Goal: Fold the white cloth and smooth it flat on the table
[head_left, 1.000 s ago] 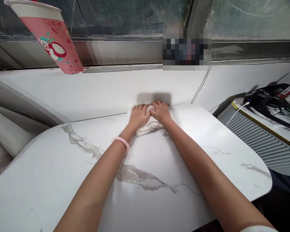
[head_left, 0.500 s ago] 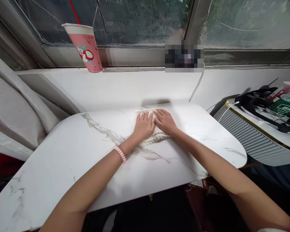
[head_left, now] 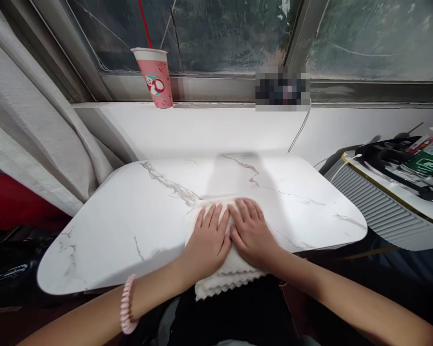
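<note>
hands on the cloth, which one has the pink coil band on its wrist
The left hand: a pink coil band circles its wrist. The right hand has a bare wrist; both press the white cloth.

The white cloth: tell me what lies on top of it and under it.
Both hands, left and right, press flat on the white cloth. Under it is the marble table; its scalloped edge hangs past the near rim. The tabletop beneath is covered.

cloth (head_left: 226,281): middle hidden under both hands | sill object (head_left: 282,88): blurred out | forearms: cut off by bottom edge
</note>
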{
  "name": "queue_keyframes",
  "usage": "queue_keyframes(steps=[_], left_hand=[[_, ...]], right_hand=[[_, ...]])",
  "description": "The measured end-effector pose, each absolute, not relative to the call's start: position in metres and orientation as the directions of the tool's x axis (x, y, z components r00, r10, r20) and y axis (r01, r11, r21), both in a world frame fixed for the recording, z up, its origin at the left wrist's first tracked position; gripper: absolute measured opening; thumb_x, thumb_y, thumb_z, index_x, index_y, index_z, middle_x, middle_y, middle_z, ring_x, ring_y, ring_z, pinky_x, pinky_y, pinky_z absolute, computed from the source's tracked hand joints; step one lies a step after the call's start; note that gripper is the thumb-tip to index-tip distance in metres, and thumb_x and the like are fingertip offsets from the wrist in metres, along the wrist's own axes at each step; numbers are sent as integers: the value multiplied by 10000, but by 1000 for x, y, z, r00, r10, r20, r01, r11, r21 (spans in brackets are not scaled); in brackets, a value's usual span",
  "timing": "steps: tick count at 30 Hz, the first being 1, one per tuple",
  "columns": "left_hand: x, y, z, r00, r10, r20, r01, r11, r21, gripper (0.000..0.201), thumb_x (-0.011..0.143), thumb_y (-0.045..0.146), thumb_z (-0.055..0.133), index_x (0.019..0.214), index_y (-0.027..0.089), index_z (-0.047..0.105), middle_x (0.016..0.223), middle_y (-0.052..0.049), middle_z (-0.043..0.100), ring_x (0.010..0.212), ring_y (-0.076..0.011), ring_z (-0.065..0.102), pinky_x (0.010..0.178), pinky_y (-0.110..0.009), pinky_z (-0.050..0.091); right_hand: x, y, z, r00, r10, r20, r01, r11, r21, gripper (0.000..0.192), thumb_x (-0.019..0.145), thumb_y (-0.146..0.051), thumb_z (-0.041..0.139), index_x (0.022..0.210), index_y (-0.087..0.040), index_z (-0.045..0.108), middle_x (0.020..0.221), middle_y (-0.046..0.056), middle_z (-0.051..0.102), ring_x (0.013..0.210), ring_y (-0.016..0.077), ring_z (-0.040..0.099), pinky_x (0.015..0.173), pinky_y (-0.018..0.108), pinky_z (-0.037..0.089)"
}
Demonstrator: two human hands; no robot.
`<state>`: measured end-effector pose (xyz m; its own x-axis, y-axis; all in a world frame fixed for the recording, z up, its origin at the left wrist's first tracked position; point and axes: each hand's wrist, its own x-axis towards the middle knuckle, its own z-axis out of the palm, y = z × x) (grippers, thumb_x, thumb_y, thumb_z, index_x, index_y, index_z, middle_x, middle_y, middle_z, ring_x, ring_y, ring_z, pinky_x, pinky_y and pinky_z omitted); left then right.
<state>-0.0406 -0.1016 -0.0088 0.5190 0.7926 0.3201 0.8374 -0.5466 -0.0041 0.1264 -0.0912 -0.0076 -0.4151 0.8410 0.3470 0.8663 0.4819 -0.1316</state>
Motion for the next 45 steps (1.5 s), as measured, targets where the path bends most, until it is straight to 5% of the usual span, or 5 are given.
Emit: queue_keyframes(steps=[15,23,36,45], left_hand=[[-104,91,3,418,880,224,867,-460,189,476,989,363,353,1418,188,463,1498,-89,489,1396,-208,413,1207,-410,244],[-115,145,1,366,892,267,893,-417,168,461,985,312,349,1413,188,467,1473,-87,512,1372,-220,432,1187,-399,266],[-124,163,-1,341,892,296,904,-397,158,458,998,278,338,1420,167,480,1456,-94,527,1352,-221,453,1178,-379,267],[-129,93,-2,304,910,282,933,-344,106,467,1006,267,327,1432,133,462,1501,-144,480,1401,-256,415,1201,-457,241]], right_hand=[[53,88,-6,-280,899,337,889,375,-263,449,950,-251,355,1337,-146,557,1398,149,544,1348,325,396,1142,486,265],[35,151,-7,-295,880,373,864,412,-289,400,941,-211,355,1263,-178,590,1298,125,615,1282,288,459,1108,451,303],[18,172,-9,-235,913,332,902,332,-275,452,938,-217,345,1323,-170,576,1351,137,584,1292,325,441,1115,486,282],[12,105,-4,-302,903,306,910,368,-190,499,973,-238,338,1426,-112,507,1487,156,483,1385,314,374,1146,461,253]])
